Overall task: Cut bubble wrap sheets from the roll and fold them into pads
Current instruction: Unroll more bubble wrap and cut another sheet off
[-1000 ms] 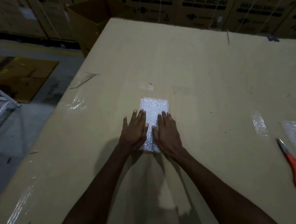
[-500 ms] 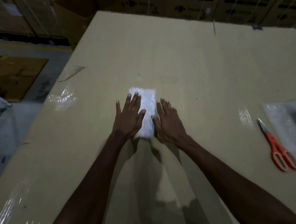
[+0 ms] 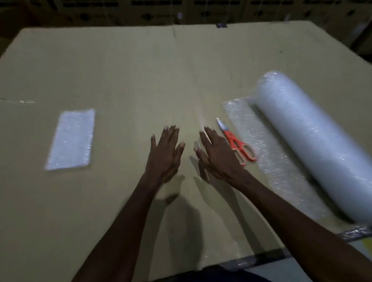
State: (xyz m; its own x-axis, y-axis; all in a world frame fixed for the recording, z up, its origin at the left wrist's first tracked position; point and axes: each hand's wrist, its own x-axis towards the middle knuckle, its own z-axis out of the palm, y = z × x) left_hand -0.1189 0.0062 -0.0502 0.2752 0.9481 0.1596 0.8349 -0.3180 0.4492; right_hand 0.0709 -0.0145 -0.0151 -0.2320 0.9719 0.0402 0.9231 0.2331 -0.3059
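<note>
Head view. Tan cardboard-covered worktop [image 3: 132, 78] fills most of the frame; stacked printed cardboard cartons [image 3: 171, 3] line the dark background beyond its far edge, lettering too blurred to read.

Left hand [image 3: 165, 154] and right hand [image 3: 218, 155] both hover or rest low over bare worktop near the middle, palms down, fingers straight and slightly spread, holding nothing. Contact with the surface cannot be told. The two hands lie close beside each other, thumbs facing inward, a narrow gap between them.

Folded white bubble wrap pad [image 3: 70, 139], a flat rectangle, lies on the worktop well to the left of the left hand, apart from both hands.

Orange-handled scissors with steel blades [image 3: 235, 141] lie closed on the worktop just right of the right hand, blades pointing away from the person; the hand's edge overlaps the near handle in the picture, and touching cannot be told.

Large cylindrical roll of clear bubble wrap [image 3: 321, 144] lies on its side at the right, running from far to near. A loose unrolled bubble wrap strip [image 3: 267, 155] spreads flat from under the roll toward the scissors, whose handles rest on its edge.

Strips of clear tape [image 3: 27, 101] glint at the far left.
</note>
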